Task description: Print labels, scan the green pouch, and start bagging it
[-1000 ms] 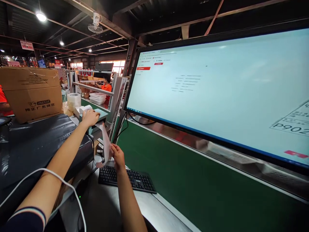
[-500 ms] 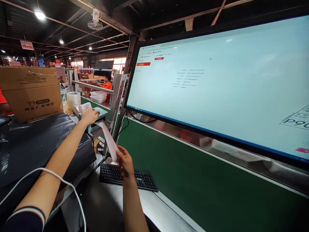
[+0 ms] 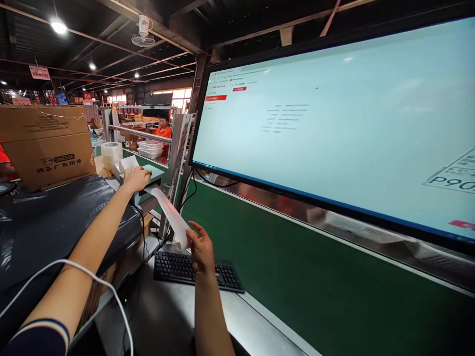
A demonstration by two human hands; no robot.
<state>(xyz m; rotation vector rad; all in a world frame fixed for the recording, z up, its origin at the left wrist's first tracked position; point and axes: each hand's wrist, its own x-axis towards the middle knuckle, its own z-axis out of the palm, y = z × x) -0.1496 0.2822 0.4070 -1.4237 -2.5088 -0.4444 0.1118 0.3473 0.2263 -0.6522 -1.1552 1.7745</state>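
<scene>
My left hand (image 3: 136, 178) lies over the top of a light blue label printer (image 3: 155, 174), its fingers stretched forward across the lid. From the printer's front slot a white paper label strip (image 3: 167, 208) hangs down toward me, its lower end slightly curled. That free end is pinched between the thumb and fingers of my right hand (image 3: 202, 249). Below the strip and partly behind my right wrist is a black keyboard (image 3: 172, 266) on a metal table (image 3: 166, 311).
A large monitor (image 3: 315, 138) spans the right. At left, a cardboard box (image 3: 48, 148) stands by a black-wrapped bundle (image 3: 70, 212), with a clear tape roll (image 3: 112, 154) behind. A white cable (image 3: 92, 274) crosses my left forearm. Beyond lie a green belt (image 3: 289, 267) and a person in orange (image 3: 163, 131).
My right hand has moved a little to the right with the strip's end, so the strip slants more and looks tauter. My left hand stays on the printer.
</scene>
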